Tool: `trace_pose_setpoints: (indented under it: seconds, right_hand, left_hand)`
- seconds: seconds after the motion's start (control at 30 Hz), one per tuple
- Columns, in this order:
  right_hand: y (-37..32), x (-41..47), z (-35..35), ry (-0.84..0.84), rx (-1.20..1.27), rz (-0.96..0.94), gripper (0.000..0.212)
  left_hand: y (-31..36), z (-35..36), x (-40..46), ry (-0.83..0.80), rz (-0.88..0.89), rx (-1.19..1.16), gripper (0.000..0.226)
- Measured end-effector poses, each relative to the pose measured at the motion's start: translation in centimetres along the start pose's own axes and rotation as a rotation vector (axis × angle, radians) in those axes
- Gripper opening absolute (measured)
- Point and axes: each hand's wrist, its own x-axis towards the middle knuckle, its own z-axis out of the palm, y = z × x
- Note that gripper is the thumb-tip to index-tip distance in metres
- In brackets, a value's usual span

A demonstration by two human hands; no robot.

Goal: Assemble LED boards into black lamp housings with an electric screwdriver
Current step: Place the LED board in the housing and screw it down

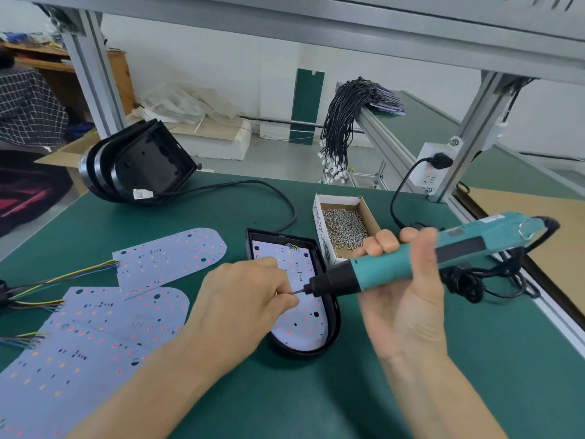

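LED board (297, 315): seated in the black housing (334, 299) on your mat.
Left hand (243, 299): pinches a screw at the bit.
Right hand (402, 280): grips the screwdriver (411, 264); keep it square before triggering.

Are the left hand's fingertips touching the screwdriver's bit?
Touching. The head view shows the left hand pinching the bit of the electric screwdriver at its tip, with no gap.

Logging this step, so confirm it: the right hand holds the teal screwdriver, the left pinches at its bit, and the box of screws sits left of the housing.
One detail is wrong. In the head view the box of screws sits right of the housing, not left. The right hand does hold the teal screwdriver, and the left hand pinches at its bit.
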Motion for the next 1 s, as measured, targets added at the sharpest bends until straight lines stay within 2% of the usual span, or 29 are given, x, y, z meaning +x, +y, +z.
trace_pose_setpoints:
  seconds: [0.17,0.33,0.43,0.57,0.7,0.87,1.0]
  right_hand:
    - [0.1,0.3,-0.1,-0.014,-0.101,-0.001,0.036]
    - [0.0,0.2,-0.2,-0.092,-0.071,0.003,0.04]
    - [-0.2,0.2,-0.4,-0.051,-0.043,0.003,0.039]
    - [-0.1,0.3,-0.7,0.069,0.043,0.003,0.036]
    - [-0.1,0.5,-0.7,0.093,0.074,0.0,0.034]
    - [-0.2,0.6,-0.6,0.098,0.088,-0.007,0.034]
    - [-0.1,0.6,-0.5,0.096,0.085,-0.017,0.034]
  left_hand:
    - [0.2,0.2,-0.3,0.052,0.104,0.133,0.019]
    - [0.5,-0.8,0.4,0.003,0.257,0.291,0.036]
    - [0.3,0.0,0.5,0.026,0.244,0.212,0.025]
    - [-0.5,0.4,0.7,0.064,0.092,-0.059,0.018]
    - [-0.4,0.6,0.8,0.06,-0.009,-0.227,0.014]
    - [-0.6,0.7,0.9,0.06,-0.034,-0.341,0.017]
    - [-0.5,0.7,1.0,0.089,-0.016,-0.311,0.016]
